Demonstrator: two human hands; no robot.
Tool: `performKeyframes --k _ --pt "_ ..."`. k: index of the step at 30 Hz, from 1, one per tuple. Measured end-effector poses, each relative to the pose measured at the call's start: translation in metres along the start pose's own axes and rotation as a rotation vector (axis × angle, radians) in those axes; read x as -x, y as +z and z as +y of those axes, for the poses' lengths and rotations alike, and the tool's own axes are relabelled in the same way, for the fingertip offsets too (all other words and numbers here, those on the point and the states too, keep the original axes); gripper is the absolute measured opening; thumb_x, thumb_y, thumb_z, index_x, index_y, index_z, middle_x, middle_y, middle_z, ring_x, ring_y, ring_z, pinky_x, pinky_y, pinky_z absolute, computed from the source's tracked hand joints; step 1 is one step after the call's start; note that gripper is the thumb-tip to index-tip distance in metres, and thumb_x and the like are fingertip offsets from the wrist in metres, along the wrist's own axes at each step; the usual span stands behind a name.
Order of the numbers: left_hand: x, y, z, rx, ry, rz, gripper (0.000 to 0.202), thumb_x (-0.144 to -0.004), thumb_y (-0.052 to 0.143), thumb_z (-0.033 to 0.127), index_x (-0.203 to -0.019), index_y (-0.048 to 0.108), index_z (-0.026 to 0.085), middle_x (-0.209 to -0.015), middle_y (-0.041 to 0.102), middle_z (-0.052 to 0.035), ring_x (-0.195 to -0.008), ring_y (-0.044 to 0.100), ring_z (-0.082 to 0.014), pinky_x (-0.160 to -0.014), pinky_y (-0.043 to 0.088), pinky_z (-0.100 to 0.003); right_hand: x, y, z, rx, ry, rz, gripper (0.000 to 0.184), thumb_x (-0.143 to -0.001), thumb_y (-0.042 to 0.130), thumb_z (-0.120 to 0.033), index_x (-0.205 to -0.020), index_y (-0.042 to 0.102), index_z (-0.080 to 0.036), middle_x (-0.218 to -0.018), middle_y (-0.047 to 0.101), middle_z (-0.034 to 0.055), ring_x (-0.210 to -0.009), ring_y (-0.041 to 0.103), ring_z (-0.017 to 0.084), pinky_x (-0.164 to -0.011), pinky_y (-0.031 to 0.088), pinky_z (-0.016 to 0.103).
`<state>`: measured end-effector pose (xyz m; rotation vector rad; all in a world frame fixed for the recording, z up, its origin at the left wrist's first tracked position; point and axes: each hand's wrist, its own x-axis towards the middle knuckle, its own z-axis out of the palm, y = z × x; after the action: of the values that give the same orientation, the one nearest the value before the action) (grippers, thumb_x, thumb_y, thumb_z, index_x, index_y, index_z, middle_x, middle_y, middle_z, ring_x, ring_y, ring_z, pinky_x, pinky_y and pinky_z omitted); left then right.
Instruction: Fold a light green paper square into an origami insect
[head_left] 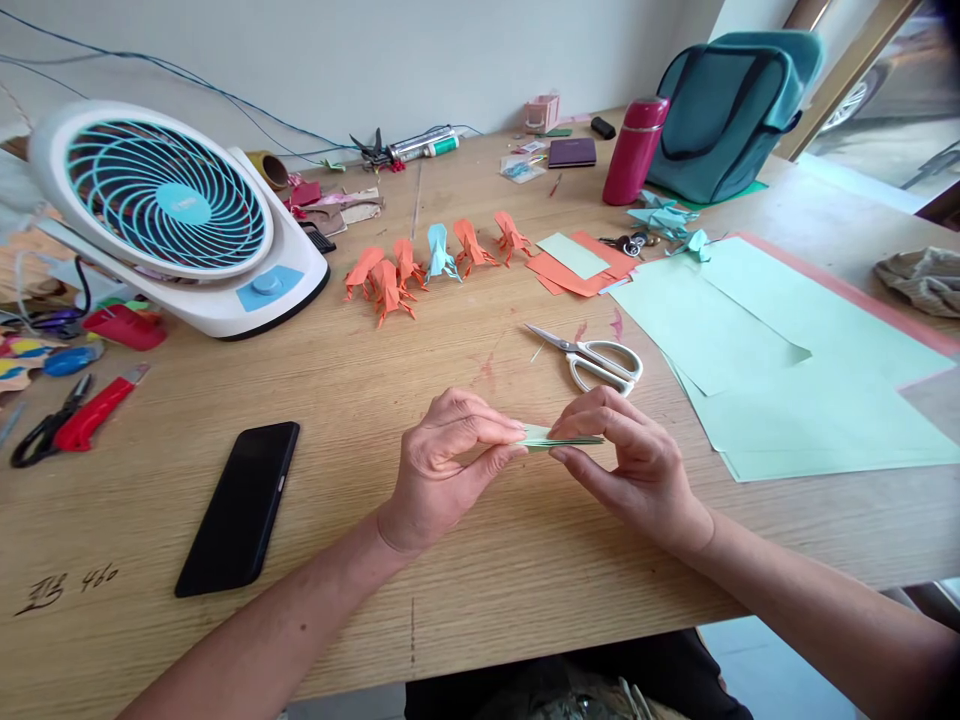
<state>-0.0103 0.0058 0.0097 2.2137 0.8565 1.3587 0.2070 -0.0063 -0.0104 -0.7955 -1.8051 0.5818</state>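
Both hands pinch a small folded piece of light green paper (559, 437) just above the wooden table (480, 600). My left hand (446, 465) grips its left end between thumb and fingers. My right hand (630, 460) holds the right end, fingers closed over the flat fold. White-handled scissors (592, 360) lie just beyond my hands. Further back stands a row of several folded paper figures (427, 262), mostly orange and one light blue.
A black phone (240, 505) lies at the left. A white and blue fan (172, 215) stands at the back left, red-handled tools (75, 420) near it. Large green paper sheets (795, 370) cover the right. A red bottle (635, 150) and teal bag (727, 110) stand behind.
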Motion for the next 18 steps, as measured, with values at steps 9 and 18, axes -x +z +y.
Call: performKeyframes --k 9,18 --pt "0.002 0.001 0.011 -0.155 0.027 -0.080 0.008 -0.091 0.073 0.021 -0.095 0.075 0.028 -0.092 0.080 0.0003 -0.085 0.067 -0.0178 -0.080 0.052 -0.036 0.000 0.000 -0.006 0.241 -0.094 -0.017 0.017 -0.090 0.070 -0.015 -0.100 0.066 -0.028 -0.089 0.066 0.0009 -0.080 0.059 0.019 -0.077 0.045 0.043" --pt "0.003 0.002 0.015 -0.243 0.074 -0.102 0.010 -0.089 0.075 0.019 -0.095 0.072 0.027 -0.094 0.080 0.0018 -0.085 0.065 -0.0178 -0.080 0.048 -0.038 -0.002 0.000 -0.010 0.278 -0.142 -0.005 0.019 -0.087 0.067 -0.009 -0.096 0.065 -0.025 -0.090 0.065 0.0018 -0.078 0.057 0.018 -0.075 0.043 0.041"
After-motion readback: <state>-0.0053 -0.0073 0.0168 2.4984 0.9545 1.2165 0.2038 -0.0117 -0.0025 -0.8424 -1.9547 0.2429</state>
